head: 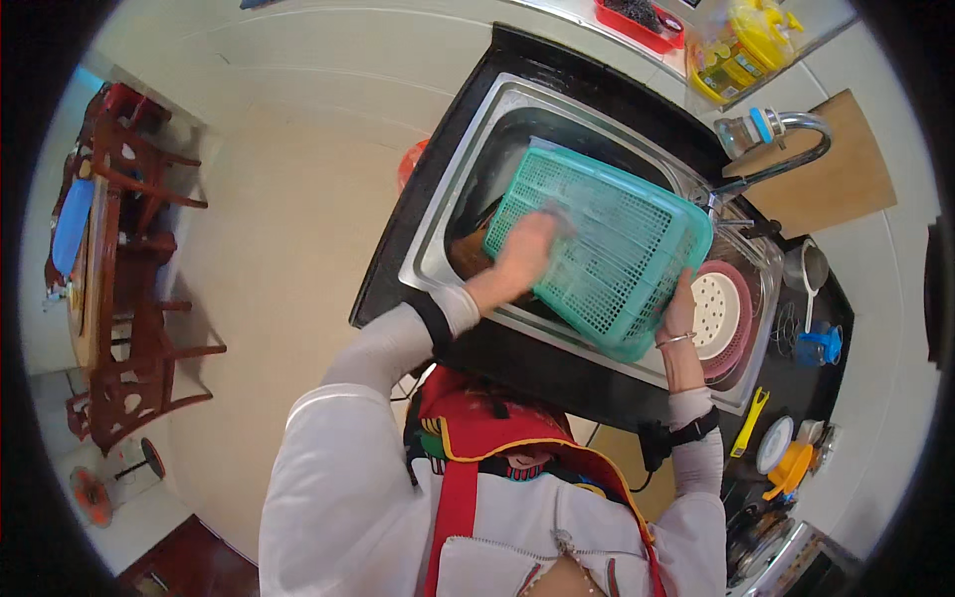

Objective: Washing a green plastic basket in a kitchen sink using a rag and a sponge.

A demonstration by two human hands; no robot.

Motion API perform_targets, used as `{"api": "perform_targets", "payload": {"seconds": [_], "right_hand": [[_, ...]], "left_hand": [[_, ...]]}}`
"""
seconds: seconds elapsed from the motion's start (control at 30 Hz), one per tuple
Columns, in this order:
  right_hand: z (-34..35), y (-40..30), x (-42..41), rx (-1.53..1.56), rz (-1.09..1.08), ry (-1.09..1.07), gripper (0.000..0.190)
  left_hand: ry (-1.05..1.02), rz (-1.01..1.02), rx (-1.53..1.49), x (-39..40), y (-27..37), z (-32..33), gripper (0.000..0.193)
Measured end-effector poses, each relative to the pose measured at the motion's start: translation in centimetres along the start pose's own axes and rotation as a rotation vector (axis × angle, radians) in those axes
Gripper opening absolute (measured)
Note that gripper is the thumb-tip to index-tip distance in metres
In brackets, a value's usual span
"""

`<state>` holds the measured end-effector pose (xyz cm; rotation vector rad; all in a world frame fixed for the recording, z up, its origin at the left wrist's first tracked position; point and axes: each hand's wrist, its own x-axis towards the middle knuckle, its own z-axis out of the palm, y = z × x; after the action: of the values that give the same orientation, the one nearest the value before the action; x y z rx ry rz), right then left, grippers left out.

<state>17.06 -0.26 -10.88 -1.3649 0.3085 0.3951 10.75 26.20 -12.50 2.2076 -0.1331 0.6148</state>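
A teal plastic basket (597, 239) with a grid of holes lies tilted over the basin of a stainless steel sink (440, 257), with whitish suds on its surface. My right hand (677, 310) grips its near right edge. Against the basket's left part, my left hand (526, 250) is blurred by motion. Its fingers look closed over a small greyish thing, too blurred to name. Beneath the basket, a brown item (470, 254) shows in part at the basin's left side.
A chrome faucet (806, 134) arches behind the sink, before a wooden cutting board (828, 175). A white colander (715, 313) sits in a pink one (742, 328) on the right. A saucepan (806, 265) and yellow peeler-like tool (750, 422) rest on the black counter (783, 388).
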Motion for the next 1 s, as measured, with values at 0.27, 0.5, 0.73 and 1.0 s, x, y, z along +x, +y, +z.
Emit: {"api": "perform_targets", "payload": {"seconds": [0.27, 0.5, 0.73, 1.0], "right_hand": [[2.6, -1.2, -2.0, 0.064, 0.013, 0.046, 0.044], [2.3, -1.4, -1.4, 0.043, 0.106, 0.008, 0.048], [1.4, -0.3, -0.3, -0.004, 0.132, 0.003, 0.047], [0.0, 0.3, 0.4, 0.108, 0.095, -0.036, 0.048]], "left_hand": [[-0.041, 0.002, -0.151, 1.6, 1.2, -0.3, 0.010], [-0.106, 0.043, -0.108, 1.8, 4.7, 2.1, 0.011], [-0.047, -0.500, 0.209, 0.6, -6.1, 0.4, 0.019], [-0.048, -0.095, -0.109, 2.6, 6.3, 4.4, 0.014]]}}
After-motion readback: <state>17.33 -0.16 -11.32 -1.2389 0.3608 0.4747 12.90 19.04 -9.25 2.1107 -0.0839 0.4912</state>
